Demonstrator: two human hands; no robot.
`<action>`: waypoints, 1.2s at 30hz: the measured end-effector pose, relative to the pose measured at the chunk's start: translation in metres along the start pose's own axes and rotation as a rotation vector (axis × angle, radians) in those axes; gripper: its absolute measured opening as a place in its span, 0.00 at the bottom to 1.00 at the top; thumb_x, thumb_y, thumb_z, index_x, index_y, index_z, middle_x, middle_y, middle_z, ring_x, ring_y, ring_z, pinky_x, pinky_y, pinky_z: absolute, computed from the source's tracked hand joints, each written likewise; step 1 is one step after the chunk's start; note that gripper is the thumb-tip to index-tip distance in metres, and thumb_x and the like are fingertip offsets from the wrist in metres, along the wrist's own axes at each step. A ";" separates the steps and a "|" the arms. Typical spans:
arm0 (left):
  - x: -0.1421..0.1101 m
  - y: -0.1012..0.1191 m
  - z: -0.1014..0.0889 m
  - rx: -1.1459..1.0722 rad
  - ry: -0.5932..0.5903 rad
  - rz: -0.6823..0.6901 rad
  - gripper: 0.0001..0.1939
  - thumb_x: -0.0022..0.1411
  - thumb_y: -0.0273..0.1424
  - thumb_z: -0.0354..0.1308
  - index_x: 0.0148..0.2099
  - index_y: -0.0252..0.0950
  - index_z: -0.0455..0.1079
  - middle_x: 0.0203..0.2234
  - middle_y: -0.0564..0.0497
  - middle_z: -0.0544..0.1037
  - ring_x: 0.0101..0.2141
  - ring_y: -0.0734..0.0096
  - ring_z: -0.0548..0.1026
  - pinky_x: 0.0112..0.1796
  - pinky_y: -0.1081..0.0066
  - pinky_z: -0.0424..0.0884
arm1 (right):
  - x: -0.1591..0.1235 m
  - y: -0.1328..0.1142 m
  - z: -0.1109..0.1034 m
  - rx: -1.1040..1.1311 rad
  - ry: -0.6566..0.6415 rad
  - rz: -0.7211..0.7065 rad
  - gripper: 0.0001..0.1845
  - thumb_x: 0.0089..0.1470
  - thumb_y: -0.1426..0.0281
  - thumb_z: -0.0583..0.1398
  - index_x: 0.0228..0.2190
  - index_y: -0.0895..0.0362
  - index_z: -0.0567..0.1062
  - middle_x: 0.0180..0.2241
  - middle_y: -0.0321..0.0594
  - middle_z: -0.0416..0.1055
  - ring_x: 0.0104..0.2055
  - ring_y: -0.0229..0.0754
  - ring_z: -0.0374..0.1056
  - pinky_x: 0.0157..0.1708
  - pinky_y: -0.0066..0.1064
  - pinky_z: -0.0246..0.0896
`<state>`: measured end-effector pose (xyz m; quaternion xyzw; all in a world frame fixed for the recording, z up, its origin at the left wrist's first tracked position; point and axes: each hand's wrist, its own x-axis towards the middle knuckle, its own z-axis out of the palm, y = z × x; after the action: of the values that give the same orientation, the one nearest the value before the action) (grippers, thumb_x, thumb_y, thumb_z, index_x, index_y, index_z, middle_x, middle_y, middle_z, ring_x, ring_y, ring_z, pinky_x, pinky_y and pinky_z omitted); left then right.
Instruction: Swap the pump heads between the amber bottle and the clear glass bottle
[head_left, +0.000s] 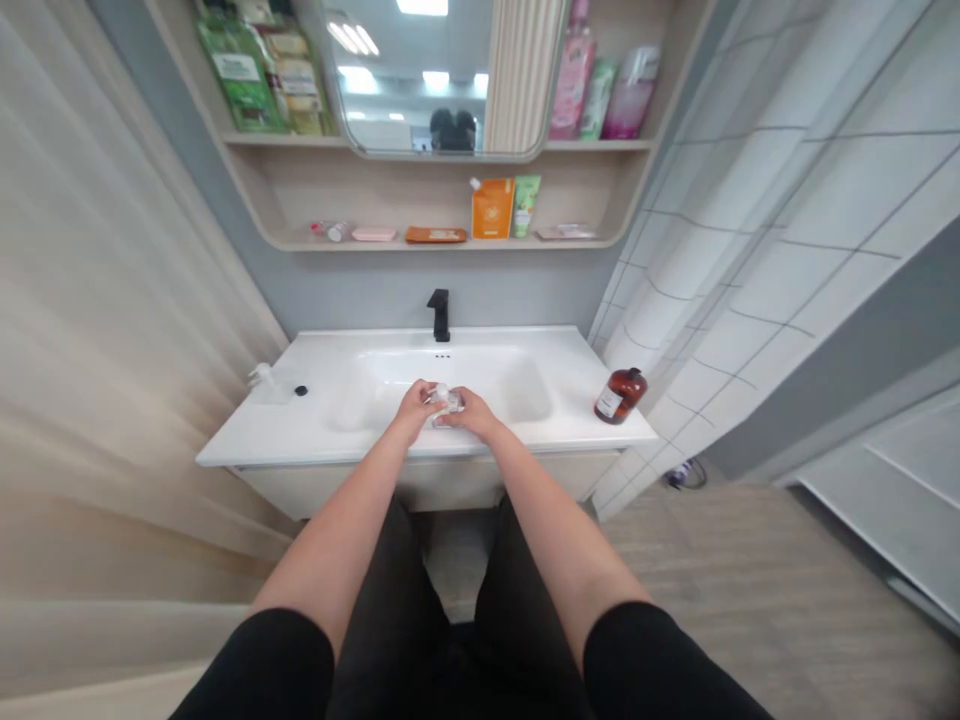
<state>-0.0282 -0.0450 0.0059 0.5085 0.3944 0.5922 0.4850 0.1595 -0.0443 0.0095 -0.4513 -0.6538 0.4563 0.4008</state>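
Over the front of the white sink basin (390, 375), both hands meet on a small clear container with a white top (444, 398). Its exact kind is too small to make out. The fingers of my left hand (414, 408) are closed on its left side, near the top. From the right, my right hand (472, 412) grips it with the thumb across the front. The fingers partly hide the container. Behind the hands stands a black faucet (440, 316) at the back of the basin.
On the counter's left are a clear pump bottle (270, 384) and a small black round piece (301, 390). An amber bottle (621, 396) stands on the right. Above, a shelf (442, 244) holds an orange pouch (492, 208), a green tube (526, 205) and small items below a mirror (420, 90).
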 end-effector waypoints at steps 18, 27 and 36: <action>-0.002 0.004 0.002 0.030 -0.034 -0.006 0.27 0.47 0.48 0.82 0.45 0.39 0.84 0.42 0.45 0.87 0.47 0.50 0.82 0.57 0.52 0.74 | 0.000 0.001 0.000 0.003 -0.027 0.021 0.36 0.37 0.59 0.81 0.47 0.52 0.77 0.39 0.33 0.79 0.41 0.47 0.74 0.45 0.37 0.71; -0.002 0.030 -0.002 0.476 0.087 0.228 0.16 0.52 0.40 0.81 0.41 0.41 0.85 0.44 0.43 0.86 0.51 0.46 0.80 0.63 0.50 0.70 | 0.002 0.004 0.002 -0.027 0.008 -0.015 0.35 0.37 0.58 0.81 0.47 0.52 0.78 0.41 0.35 0.80 0.44 0.49 0.75 0.47 0.38 0.71; 0.024 0.063 -0.012 0.561 0.123 0.188 0.11 0.58 0.41 0.76 0.36 0.39 0.83 0.32 0.48 0.84 0.38 0.54 0.79 0.50 0.59 0.74 | 0.004 0.006 0.002 -0.024 0.005 -0.005 0.37 0.37 0.59 0.82 0.48 0.51 0.78 0.41 0.34 0.80 0.46 0.48 0.76 0.50 0.39 0.70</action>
<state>-0.0517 -0.0351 0.0698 0.6202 0.5225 0.5319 0.2438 0.1585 -0.0401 0.0033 -0.4557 -0.6593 0.4464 0.3981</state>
